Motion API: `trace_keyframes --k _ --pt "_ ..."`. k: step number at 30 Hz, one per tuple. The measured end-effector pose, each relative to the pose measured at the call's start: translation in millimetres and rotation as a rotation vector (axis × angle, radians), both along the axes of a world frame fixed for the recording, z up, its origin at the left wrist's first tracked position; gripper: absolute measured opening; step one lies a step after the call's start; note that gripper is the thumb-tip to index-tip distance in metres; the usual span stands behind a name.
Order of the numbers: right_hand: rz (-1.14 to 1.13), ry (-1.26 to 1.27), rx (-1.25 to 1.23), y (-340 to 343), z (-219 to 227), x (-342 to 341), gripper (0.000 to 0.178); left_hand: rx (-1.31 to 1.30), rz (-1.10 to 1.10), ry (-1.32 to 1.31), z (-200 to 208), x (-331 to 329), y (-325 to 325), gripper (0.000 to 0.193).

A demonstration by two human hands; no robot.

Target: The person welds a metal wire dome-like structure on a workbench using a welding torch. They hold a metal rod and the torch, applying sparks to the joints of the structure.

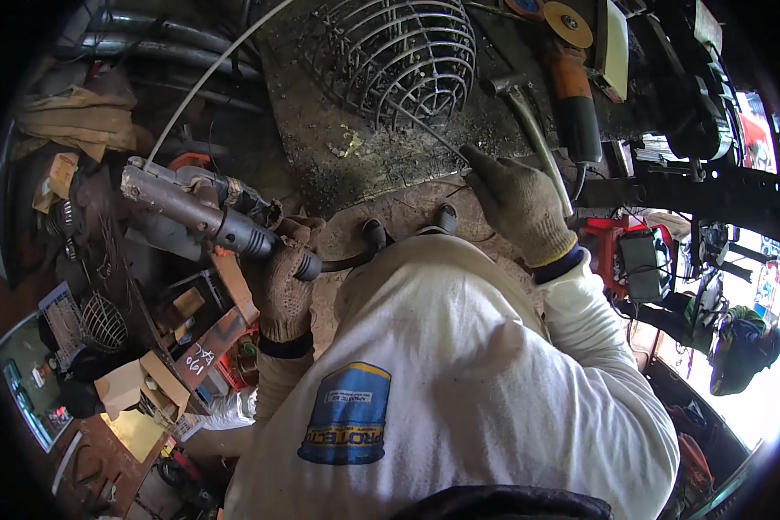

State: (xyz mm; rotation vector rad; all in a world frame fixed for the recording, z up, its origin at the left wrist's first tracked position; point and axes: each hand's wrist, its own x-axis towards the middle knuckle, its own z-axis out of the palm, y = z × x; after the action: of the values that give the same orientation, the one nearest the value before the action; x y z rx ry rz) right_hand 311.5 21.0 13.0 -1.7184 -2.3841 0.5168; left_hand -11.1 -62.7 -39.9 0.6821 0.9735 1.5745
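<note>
My left hand (286,293), in a knitted work glove, is wrapped round the dark handle of a welding electrode holder (191,212). A long pale welding rod (206,80) rises from the holder's jaw, bending up past the top edge. Gloved too, my right hand (522,206) pinches the near end of a thin metal rod (432,130). Its far end reaches the domed wire cage (425,65); whether it touches or is joined there, I cannot tell. The cage rests on a dark, grimy metal worktop (347,169).
Right of the cage lie a metal hammer (533,130) and an orange and black angle grinder (572,100) with its disc up. Brown cloth (78,120) and an open cardboard box (143,386) are on the left. A red plastic seat (605,251) stands right; beyond it is another person (741,347).
</note>
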Motion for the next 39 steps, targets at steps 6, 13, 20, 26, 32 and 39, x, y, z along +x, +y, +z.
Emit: trace_keyframes --k 6,13,20,26,32,39 --pt "0.020 0.069 0.058 8 -9 11 0.039 -0.070 0.067 -0.111 17 16 1 0.035" --pt "0.026 0.054 0.073 10 -11 13 0.038 -0.131 0.086 -0.103 24 15 -1 0.040" --pt "0.033 0.131 0.072 15 -14 16 0.037 -0.063 0.094 0.040 24 18 -5 0.043" --pt "0.081 0.123 0.086 19 -16 18 0.037 -0.190 0.135 0.021 28 14 -18 0.042" --pt "0.084 0.171 0.110 19 -20 19 0.037 -0.202 0.118 0.028 20 -11 -47 0.041" --pt "0.087 0.132 0.089 22 -21 19 0.037 -0.147 0.058 0.253 20 -48 -83 0.044"
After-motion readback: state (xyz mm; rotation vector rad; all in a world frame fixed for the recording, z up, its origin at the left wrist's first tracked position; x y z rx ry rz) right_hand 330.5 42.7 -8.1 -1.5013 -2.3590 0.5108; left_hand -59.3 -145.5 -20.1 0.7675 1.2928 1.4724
